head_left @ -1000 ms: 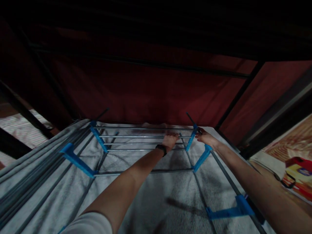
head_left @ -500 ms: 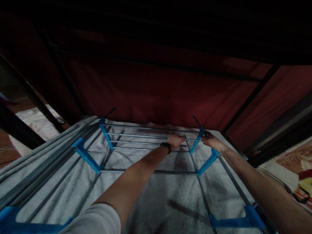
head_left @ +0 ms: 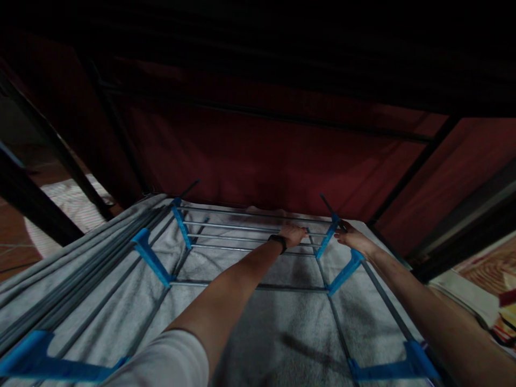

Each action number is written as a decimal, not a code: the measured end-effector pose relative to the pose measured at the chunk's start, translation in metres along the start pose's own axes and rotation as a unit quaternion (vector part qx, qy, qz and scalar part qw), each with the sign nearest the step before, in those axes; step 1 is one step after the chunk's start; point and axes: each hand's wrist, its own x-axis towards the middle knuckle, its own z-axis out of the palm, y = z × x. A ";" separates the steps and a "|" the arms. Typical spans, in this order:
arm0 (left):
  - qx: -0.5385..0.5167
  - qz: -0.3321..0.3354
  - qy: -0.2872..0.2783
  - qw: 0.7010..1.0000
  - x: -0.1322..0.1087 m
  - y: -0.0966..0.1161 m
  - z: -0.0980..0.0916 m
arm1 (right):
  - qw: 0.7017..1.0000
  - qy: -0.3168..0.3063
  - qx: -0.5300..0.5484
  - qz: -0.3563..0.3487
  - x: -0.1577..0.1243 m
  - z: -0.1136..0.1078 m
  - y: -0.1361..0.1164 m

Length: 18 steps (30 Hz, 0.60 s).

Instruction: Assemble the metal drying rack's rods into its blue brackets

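Observation:
A rack of grey metal tubes (head_left: 250,287) joined by blue plastic brackets (head_left: 151,258) lies on a grey towel-like cloth. My left hand (head_left: 293,235), below a dark wristband, reaches over the rack's far end. Its fingers are closed around a thin metal tube close to the far right blue bracket (head_left: 327,236). Just right of that bracket, my right hand (head_left: 351,239) has its fingers curled on a dark tube that runs through the bracket and sticks up beyond it. Its exact finger contact is partly hidden. Another blue bracket (head_left: 345,273) sits below my right wrist.
Several loose tubes (head_left: 86,293) lie along the left on the grey cloth (head_left: 250,328). Dark posts and a dark red curtain (head_left: 258,161) close off the far side. A striped cloth (head_left: 74,201) shows at left. Colourful items (head_left: 508,317) lie at far right.
The view has shifted slightly, so the rack's left side sits a little farther right and lower. Both hands keep nearly the same places on the rack.

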 end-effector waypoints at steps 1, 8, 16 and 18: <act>-0.006 -0.001 -0.003 1.000 0.000 0.000 -0.001 | 1.000 0.001 -0.004 0.001 0.000 0.000 -0.001; -0.033 -0.004 -0.023 0.999 0.005 -0.001 -0.006 | 1.000 0.019 -0.004 0.003 0.000 0.002 0.001; -0.012 0.002 0.022 1.000 -0.003 0.001 -0.001 | 1.000 0.014 -0.002 -0.003 0.002 0.000 0.005; -0.001 -0.002 0.041 0.999 -0.006 0.003 0.002 | 1.000 0.012 -0.011 -0.012 0.000 0.000 0.003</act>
